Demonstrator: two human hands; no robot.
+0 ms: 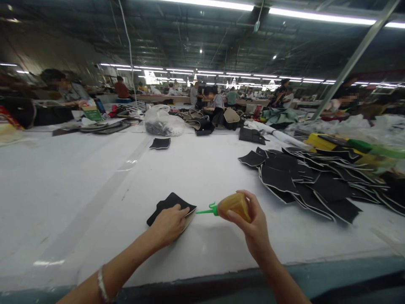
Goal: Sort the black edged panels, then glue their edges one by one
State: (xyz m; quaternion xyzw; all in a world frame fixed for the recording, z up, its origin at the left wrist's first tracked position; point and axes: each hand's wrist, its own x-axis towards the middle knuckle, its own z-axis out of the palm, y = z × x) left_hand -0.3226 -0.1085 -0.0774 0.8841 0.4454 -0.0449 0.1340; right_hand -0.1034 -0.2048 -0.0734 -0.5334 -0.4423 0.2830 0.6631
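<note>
My left hand (171,223) grips a black fabric piece (171,202) with a pale underside, near the front of the white table (126,202). Its fingers close over the piece's right side, where a light edge shows. In my right hand (255,221) is an amber glue bottle (234,207), tipped on its side. The green nozzle (207,210) of that bottle points left, its tip at or very near the right corner of the piece. Whether the tip touches, I cannot tell.
A spread pile of black pieces (294,177) with pale edges lies to the right. One small black piece (160,143) sits farther back, before a clear plastic bag (164,120). A metal post (354,61) slants up at the right. Other people work in the background.
</note>
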